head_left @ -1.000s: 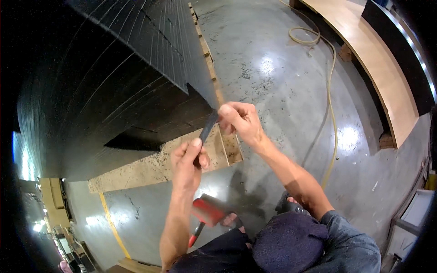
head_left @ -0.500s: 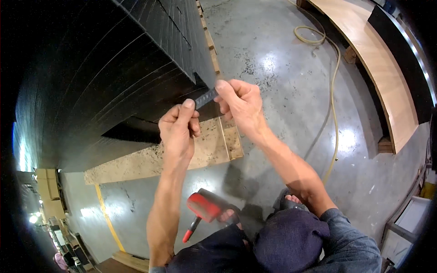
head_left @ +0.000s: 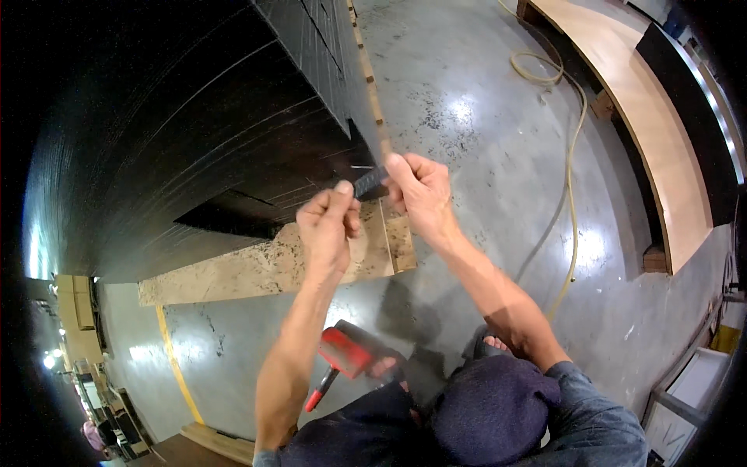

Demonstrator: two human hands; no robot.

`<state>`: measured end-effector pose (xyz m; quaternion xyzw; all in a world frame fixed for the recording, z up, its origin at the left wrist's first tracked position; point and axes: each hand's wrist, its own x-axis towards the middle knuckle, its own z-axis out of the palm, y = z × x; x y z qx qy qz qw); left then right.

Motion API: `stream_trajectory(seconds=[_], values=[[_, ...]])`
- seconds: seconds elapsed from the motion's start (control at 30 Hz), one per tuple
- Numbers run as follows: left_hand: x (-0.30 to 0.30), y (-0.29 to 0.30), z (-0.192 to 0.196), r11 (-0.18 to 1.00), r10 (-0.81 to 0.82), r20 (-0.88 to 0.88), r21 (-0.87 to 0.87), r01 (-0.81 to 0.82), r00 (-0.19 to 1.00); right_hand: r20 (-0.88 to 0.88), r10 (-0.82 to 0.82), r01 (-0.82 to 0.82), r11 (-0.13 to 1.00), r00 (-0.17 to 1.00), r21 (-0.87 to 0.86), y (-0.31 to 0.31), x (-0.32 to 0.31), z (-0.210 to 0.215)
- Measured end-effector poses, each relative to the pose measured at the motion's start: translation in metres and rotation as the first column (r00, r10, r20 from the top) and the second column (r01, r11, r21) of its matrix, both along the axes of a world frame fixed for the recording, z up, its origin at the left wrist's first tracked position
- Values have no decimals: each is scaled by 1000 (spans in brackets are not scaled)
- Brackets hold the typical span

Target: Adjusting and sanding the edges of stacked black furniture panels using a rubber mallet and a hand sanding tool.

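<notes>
Dark strip, short and flat, sits between both hands in front of the black panelled wall, just above the pale board on the floor. Left hand pinches its near end between thumb and forefinger, the other fingers curled in; right hand grips its far end, fingers folded over it so that most of the strip is covered (only a short grey stretch shows, too little to tell what kind of thing it is). A thin pale line, perhaps a string or a scratch, runs left from the strip and is hard to make out.

Below the hands lies a rough pale board on the concrete floor, with a narrow wooden slat running away along the foot of the black wall. Nearer the person, a red power tool rests by the knees, its lower part hidden behind the dark trousers. A yellow hose snakes along the floor on the right, its far loop cut off at the upper edge. Far right, a long curved wooden bench bends with the lens. The left rim is dark; small lit shapes there are too blurred to name.
</notes>
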<state>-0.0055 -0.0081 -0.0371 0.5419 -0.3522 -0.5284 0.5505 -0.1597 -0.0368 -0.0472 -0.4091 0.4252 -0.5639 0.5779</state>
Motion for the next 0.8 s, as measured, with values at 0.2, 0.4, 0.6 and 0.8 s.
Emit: stream_trajectory(seconds=[0.2, 0.4, 0.6, 0.8], values=[[-21, 32, 19, 999, -33, -24, 23, 33, 999, 116, 68, -67, 998, 991, -9, -6, -7, 2], [-31, 31, 29, 998, -2, -38, -67, 0, 999, 133, 151, -138, 985, 980, -104, -21, -6, 16], [-31, 34, 11, 998, 39, -21, -38, -40, 999, 43, 107, -106, 994, 993, -27, -15, -8, -5], [-16, 21, 26, 990, -12, 34, -142, 17, 999, 17, 72, -68, 983, 997, -168, -19, -7, 29]])
